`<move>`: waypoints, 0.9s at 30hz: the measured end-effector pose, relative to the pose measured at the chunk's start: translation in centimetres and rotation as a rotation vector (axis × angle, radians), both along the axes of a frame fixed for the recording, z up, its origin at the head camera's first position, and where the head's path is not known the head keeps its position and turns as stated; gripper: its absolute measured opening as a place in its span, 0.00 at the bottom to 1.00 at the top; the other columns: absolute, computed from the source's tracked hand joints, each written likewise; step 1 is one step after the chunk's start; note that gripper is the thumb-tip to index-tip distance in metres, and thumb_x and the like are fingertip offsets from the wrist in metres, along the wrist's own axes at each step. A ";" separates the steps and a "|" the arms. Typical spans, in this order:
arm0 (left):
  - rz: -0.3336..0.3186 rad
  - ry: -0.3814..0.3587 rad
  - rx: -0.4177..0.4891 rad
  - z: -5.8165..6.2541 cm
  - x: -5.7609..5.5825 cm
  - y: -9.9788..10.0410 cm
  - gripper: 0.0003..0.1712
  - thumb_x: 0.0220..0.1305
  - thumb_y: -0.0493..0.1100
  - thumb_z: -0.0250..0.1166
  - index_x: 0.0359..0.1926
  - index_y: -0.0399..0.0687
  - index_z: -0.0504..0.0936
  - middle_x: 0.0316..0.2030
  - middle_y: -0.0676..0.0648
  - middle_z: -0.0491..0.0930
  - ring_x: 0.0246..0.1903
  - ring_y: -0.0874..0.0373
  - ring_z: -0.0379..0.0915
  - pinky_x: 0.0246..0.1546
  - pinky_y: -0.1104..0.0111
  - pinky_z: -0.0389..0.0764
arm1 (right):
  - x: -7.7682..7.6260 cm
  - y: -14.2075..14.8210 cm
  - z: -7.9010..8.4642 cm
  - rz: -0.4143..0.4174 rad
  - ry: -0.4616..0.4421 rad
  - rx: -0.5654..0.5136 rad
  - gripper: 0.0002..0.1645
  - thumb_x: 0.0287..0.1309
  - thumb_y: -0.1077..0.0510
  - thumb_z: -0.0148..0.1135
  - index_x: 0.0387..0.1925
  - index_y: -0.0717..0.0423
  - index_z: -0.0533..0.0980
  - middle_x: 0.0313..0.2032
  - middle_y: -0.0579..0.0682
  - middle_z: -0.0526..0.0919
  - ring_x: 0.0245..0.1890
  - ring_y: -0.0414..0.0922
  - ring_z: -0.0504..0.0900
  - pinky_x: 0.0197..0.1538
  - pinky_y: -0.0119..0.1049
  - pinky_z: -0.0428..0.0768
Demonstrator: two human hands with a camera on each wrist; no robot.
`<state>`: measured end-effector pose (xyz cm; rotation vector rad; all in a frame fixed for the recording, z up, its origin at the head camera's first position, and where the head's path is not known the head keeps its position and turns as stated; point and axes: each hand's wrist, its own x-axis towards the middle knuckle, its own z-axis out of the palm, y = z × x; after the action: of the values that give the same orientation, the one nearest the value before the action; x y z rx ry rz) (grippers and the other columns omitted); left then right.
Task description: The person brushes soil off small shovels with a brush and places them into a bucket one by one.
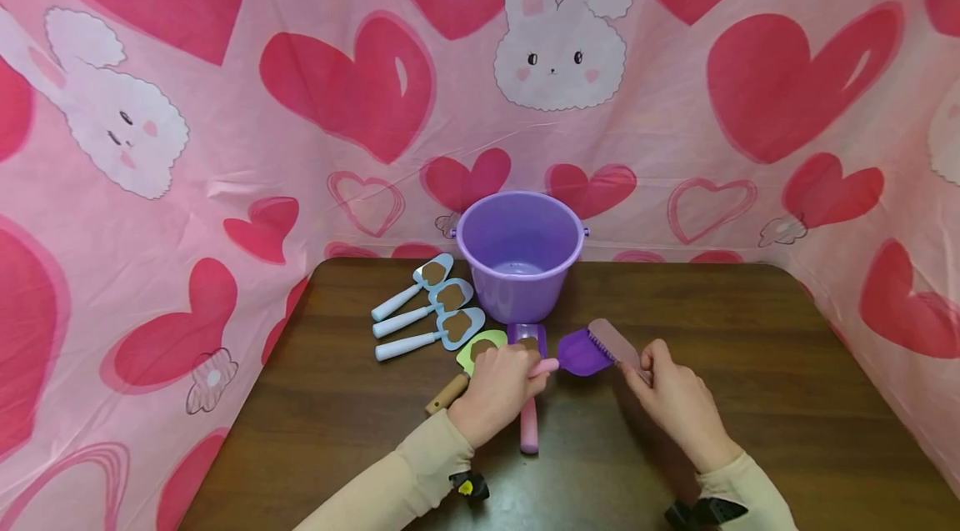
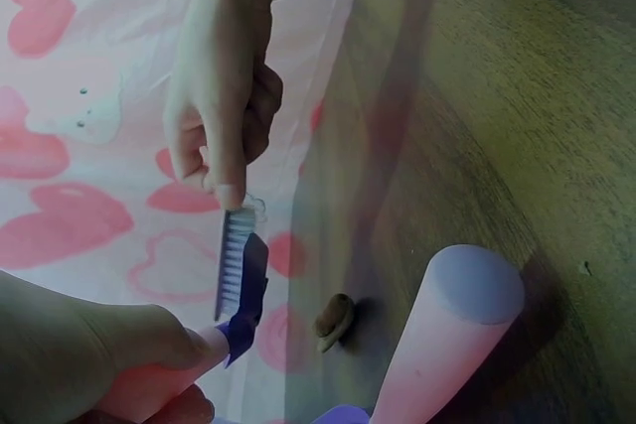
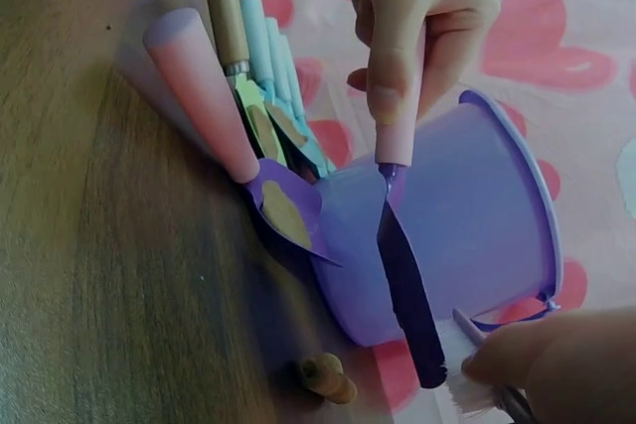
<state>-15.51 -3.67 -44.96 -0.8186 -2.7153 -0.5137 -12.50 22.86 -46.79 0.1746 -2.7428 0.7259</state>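
My left hand (image 1: 501, 385) grips the pink handle of a small toy shovel (image 1: 583, 353) with a purple blade, raised over the table. My right hand (image 1: 678, 402) holds a pink brush (image 1: 617, 343). In the left wrist view, the white bristles (image 2: 235, 257) lie against the shovel's blade, which is seen nearly edge-on. A small brown lump (image 3: 328, 377) sits on the table near the held shovel. Under my left hand lies a second purple shovel with a pink handle (image 1: 529, 428). It has a brown piece (image 3: 285, 220) on its blade.
A purple bucket (image 1: 521, 298) stands at the back middle of the wooden table (image 1: 750, 331). To its left lie several blue shovels (image 1: 408, 345) and a green shovel with a wooden handle (image 1: 447, 394), brown pieces on their blades. A pink heart-patterned cloth (image 1: 315, 181) hangs behind.
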 end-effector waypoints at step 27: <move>0.013 0.015 0.037 0.7 -0.4 -0.1 0.15 0.64 0.49 0.74 0.24 0.53 0.80 0.19 0.56 0.73 0.19 0.61 0.71 0.20 0.70 0.68 | -0.2 0.5 -0.9 -0.005 -0.217 0.013 0.13 0.66 0.59 0.59 0.29 0.57 0.65 0.20 0.48 0.67 0.20 0.46 0.68 0.25 0.44 0.70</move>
<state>-15.87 -3.72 -44.21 -0.7912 -2.6879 -0.5510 -12.73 23.32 -47.66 0.0964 -2.9525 0.7665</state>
